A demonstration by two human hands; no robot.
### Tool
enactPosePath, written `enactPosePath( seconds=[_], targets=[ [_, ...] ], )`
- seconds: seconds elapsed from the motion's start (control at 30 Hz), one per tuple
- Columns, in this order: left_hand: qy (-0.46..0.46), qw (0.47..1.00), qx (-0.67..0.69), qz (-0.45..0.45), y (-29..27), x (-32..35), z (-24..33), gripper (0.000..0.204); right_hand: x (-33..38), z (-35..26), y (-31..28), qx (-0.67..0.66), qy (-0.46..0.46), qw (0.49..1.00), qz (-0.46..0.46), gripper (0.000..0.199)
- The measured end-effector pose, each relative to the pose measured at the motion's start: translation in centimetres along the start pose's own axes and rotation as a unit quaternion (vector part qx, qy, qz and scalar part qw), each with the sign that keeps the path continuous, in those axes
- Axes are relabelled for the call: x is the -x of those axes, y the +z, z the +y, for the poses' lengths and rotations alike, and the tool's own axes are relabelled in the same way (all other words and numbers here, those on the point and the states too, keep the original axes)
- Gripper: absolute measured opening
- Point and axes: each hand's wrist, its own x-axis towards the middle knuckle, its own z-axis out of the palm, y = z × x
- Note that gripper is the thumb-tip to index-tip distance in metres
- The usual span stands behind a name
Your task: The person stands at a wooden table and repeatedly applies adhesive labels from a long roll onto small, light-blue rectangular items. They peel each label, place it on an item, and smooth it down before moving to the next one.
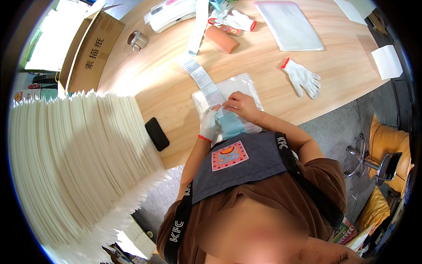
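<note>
A long strip of printed labels (203,81) runs down the table toward me over a stack of clear plastic bags (241,83). Its near end shows a light blue backing (230,124) close to my apron. My left hand (210,124), in a white glove with a red cuff and a bare fingertip showing, pinches the strip's left edge. My right hand (242,106) is bare, its fingers closed at the strip's right edge, just across from the left fingertips. Whether a label is lifted between the fingers is too small to tell.
A tall stack of white paper (79,163) stands at left, a black phone (157,134) beside it. Beyond are a cardboard box (94,53), a metal mug (137,40), an orange-brown roll (222,39), a white glove (302,78) and more clear bags (290,26).
</note>
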Motion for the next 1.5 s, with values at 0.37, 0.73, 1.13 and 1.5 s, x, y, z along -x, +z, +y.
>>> enactPosePath(
  seconds=[0.37, 0.73, 1.13, 1.5],
  targets=[
    [0.007, 0.999, 0.012, 0.029, 4.0, 3.2, 2.5, 0.03, -1.2, 5.1, -3.4, -0.415, 0.392, 0.819, -0.057, 0.017],
    [-0.009, 1.0, 0.004, 0.004, 3.4, 2.7, 2.2, 0.032, -1.6, 9.5, -2.6, -0.151, 0.397, 0.905, -0.017, 0.02],
    [-0.01, 1.0, -0.002, -0.006, 3.4, 2.9, 2.4, 0.031, -1.4, 7.1, -2.2, 0.043, 0.282, 0.957, 0.054, 0.015],
    [-0.011, 1.0, 0.011, -0.009, 3.9, 3.4, 2.7, 0.029, -0.8, 7.2, -2.9, -0.273, 0.318, 0.904, 0.084, 0.052]
  ],
)
